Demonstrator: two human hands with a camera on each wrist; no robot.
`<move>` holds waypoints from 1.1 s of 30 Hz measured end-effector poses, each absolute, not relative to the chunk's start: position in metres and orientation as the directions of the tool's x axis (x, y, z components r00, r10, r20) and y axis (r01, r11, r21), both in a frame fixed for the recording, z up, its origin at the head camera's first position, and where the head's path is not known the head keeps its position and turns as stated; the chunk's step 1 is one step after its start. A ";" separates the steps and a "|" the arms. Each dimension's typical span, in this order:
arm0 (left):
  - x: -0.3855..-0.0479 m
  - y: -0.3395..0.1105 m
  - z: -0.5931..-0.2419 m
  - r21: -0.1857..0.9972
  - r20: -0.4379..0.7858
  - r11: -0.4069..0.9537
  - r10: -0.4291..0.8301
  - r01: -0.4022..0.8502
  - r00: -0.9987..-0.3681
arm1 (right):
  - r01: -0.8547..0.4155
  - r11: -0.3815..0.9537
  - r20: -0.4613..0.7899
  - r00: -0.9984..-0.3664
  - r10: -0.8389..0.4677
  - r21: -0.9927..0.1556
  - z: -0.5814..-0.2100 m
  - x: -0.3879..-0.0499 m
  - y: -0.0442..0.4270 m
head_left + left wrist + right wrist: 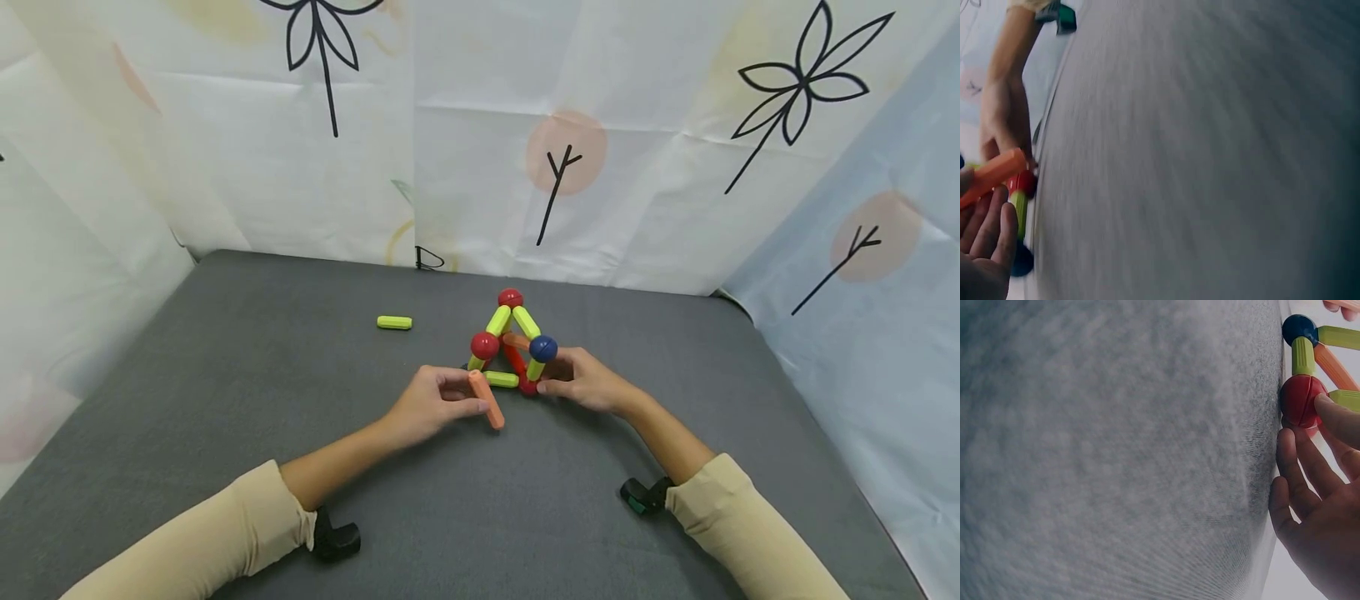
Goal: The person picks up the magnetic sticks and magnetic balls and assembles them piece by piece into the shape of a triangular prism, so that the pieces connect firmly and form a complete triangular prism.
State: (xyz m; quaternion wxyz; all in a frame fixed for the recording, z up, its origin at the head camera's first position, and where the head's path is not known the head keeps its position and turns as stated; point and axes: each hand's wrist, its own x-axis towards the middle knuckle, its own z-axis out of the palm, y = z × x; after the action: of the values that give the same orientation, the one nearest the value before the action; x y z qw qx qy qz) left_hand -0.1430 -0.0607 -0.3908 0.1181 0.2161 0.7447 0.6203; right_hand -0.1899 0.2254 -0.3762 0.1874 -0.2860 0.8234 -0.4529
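My left hand [431,407] holds an orange rod [487,402] between thumb and fingers, in front of a frame of coloured rods and balls standing on the grey table. At the frame's lower right corner, my right hand [588,382] grips a red ball [1300,403] with thumb and fingers. Above that ball sits a blue ball [543,348] on a short yellow-green rod. A second red ball [484,346] is to its left, and another red ball [511,298] tops two slanting yellow-green rods. In the left wrist view the orange rod [994,175] partly covers the frame.
A loose yellow-green rod [394,322] lies on the grey table [262,358], left of and behind the frame. Patterned white cloth [480,183] hangs along the back and sides. Black devices [335,537] are worn at both wrists.
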 end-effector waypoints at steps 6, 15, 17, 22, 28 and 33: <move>-0.143 -0.033 -0.387 0.967 0.081 0.184 0.431 0.175 -0.899 | -0.284 0.405 -0.053 -0.761 -0.647 -0.869 -0.377 -0.189 0.224; -0.141 -0.019 -0.380 0.985 0.046 0.148 0.265 0.088 -0.963 | -0.322 0.416 -0.031 -0.758 -0.651 -0.851 -0.376 -0.189 0.223; -0.141 -0.018 -0.379 0.989 0.039 0.128 0.237 0.071 -0.971 | -0.330 0.429 -0.032 -0.761 -0.648 -0.841 -0.375 -0.189 0.222; -0.141 -0.016 -0.378 0.995 0.038 0.086 0.185 0.055 -0.982 | -0.346 0.443 -0.032 -0.758 -0.652 -0.827 -0.375 -0.190 0.220; -0.144 -0.012 -0.378 0.995 0.010 0.096 0.064 0.017 -0.998 | -0.332 0.431 -0.035 -0.758 -0.652 -0.839 -0.374 -0.189 0.218; -0.148 -0.006 -0.376 0.999 -0.015 0.050 0.007 -0.015 -1.000 | -0.337 0.419 -0.022 -0.758 -0.652 -0.843 -0.374 -0.189 0.219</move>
State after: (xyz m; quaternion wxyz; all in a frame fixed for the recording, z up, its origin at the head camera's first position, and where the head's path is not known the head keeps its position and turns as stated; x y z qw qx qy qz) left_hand -0.1475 -0.0063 -0.3759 0.0080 -0.0027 0.7245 0.6892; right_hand -0.1886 0.2186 -0.3744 0.1762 -0.3001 0.8238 -0.4474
